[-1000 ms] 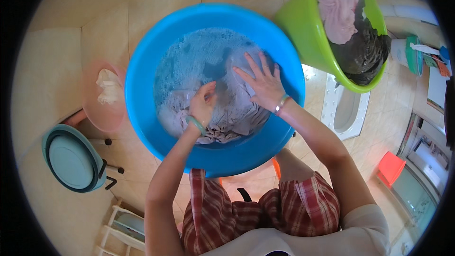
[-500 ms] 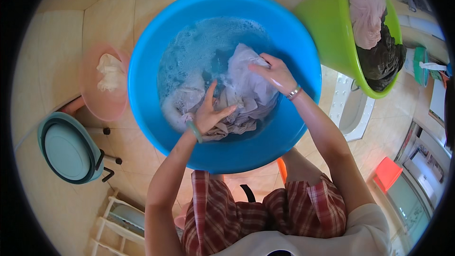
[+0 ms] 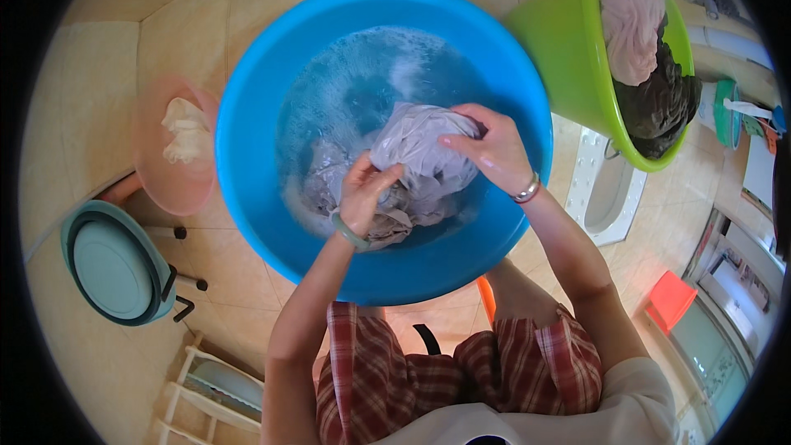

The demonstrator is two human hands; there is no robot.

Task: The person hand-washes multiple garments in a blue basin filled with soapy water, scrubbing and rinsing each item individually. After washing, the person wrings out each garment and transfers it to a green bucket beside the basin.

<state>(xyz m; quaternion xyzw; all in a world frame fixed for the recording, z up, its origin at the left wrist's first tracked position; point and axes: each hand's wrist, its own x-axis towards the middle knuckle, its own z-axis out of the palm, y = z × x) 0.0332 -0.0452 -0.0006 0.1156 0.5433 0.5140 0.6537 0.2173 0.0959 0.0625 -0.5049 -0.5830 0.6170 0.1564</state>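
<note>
A large blue basin (image 3: 247, 91) stands before me, with sudsy bluish water (image 3: 334, 91) in it. Bunched up at the water's surface is a wet pale lilac-grey garment (image 3: 422, 142). My right hand (image 3: 497, 151) grips its upper right side between thumb and fingers. At its lower left edge, my left hand (image 3: 367, 191) has fingers and thumb closed on the same wet fabric. The rest of the cloth lies below and left of the hands, partly under water, with a greyish-beige fold (image 3: 387, 227) beside my left wrist; I cannot tell whether that is a separate piece.
A green bucket (image 3: 564, 58) at the right holds a pink garment (image 3: 630, 25) and a black one (image 3: 655, 107). Near it is a white squat toilet (image 3: 608, 185). To the left are a pink basin (image 3: 156, 185) with cream cloth (image 3: 188, 128), a teal folding basin (image 3: 115, 268) and a rack (image 3: 198, 395).
My left hand, spread open before, has closed on the garment's edge. The bunched garment has come down and left, and my right hand has shifted slightly right and lower.
</note>
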